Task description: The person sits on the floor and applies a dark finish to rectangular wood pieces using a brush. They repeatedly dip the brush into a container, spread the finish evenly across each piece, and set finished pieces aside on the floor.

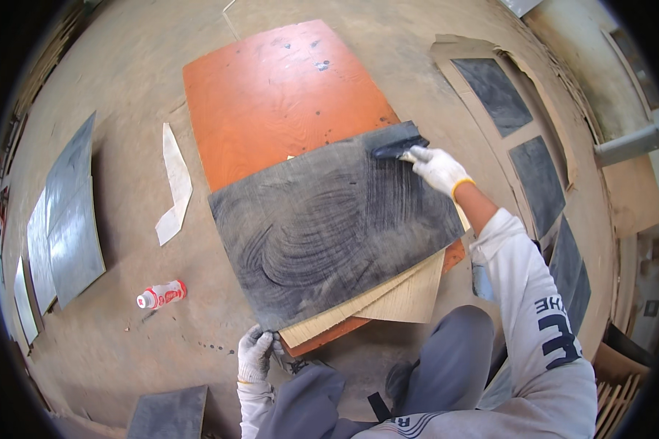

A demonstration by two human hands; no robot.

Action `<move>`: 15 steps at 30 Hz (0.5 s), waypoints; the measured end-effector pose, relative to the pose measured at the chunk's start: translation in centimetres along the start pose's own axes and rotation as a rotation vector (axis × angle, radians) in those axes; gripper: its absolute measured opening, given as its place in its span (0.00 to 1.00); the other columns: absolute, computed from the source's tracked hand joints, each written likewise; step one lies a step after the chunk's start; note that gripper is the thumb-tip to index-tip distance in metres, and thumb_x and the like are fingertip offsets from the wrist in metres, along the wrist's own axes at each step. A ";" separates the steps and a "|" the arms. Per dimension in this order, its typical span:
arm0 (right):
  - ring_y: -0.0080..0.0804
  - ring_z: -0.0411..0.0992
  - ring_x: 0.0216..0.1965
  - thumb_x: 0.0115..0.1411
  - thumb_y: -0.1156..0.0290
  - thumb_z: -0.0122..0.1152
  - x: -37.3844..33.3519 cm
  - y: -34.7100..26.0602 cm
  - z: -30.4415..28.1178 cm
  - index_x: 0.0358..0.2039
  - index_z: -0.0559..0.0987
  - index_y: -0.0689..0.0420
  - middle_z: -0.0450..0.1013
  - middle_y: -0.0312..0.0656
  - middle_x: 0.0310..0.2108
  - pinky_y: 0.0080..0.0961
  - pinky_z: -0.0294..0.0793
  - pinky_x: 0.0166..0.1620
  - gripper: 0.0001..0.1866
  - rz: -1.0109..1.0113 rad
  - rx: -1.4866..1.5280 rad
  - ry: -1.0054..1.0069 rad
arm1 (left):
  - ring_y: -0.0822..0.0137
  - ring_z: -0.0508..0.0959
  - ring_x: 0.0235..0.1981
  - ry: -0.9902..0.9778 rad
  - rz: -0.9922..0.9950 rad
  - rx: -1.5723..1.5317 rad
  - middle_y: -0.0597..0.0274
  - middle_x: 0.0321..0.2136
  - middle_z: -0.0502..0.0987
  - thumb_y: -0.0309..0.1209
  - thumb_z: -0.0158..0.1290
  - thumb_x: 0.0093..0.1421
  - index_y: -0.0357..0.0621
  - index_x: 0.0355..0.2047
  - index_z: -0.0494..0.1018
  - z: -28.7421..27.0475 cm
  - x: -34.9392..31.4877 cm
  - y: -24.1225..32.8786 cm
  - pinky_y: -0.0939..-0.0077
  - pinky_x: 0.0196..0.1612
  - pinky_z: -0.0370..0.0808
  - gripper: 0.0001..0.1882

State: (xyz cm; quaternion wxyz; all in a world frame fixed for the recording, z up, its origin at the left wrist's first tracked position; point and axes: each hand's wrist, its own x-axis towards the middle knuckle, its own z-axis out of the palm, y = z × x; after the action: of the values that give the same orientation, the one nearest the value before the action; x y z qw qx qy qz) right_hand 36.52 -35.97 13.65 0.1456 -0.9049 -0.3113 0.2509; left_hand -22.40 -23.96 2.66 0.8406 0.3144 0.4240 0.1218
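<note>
Right hand (438, 168) gripping dark brush (399, 145) | left hand (256, 353) pinching corner of thin black-stained veneer sheet (329, 227) | likely light, flexible, wet; hold by edges

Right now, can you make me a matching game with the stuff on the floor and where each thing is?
Things:
1. brush
2. bottle
3. orange board
4. left hand

Places:
A. under the dark-coated sheet
B. lying alone on the dusty floor
C. at the sheet's near corner
D. in the right hand, on the sheet's far corner

Pairs: 1-D, 2-B, 3-A, 4-C
</note>
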 end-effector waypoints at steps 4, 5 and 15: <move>0.51 0.75 0.62 0.68 0.62 0.60 -8.7 -2.5 2.1 0.67 0.76 0.52 0.78 0.50 0.61 0.37 0.73 0.65 0.28 -0.067 -0.111 -0.100 | 0.68 0.83 0.30 0.000 -0.009 0.032 0.56 0.38 0.83 0.29 0.61 0.69 0.29 0.55 0.75 -0.6 -0.1 0.3 0.72 0.37 0.83 0.19; 0.53 0.76 0.60 0.67 0.59 0.61 -10.8 -2.3 2.1 0.67 0.76 0.50 0.79 0.51 0.59 0.40 0.74 0.63 0.28 -0.052 -0.107 -0.113 | 0.68 0.83 0.30 0.000 -0.015 0.028 0.56 0.37 0.83 0.29 0.61 0.69 0.29 0.55 0.75 -0.6 -0.1 0.2 0.71 0.37 0.83 0.18; 0.45 0.75 0.65 0.68 0.63 0.61 -7.5 5.0 0.3 0.68 0.77 0.50 0.77 0.50 0.64 0.30 0.72 0.66 0.28 0.040 -0.041 -0.046 | 0.67 0.83 0.31 0.025 -0.006 0.006 0.56 0.36 0.83 0.28 0.61 0.69 0.30 0.53 0.75 0.3 0.1 0.1 0.72 0.37 0.83 0.17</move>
State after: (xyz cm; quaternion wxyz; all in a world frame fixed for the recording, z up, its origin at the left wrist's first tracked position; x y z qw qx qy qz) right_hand 33.70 -44.51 13.99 0.1149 -0.9079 -0.3014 0.2679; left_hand -22.15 -23.98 2.79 0.8346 0.3142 0.4357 0.1219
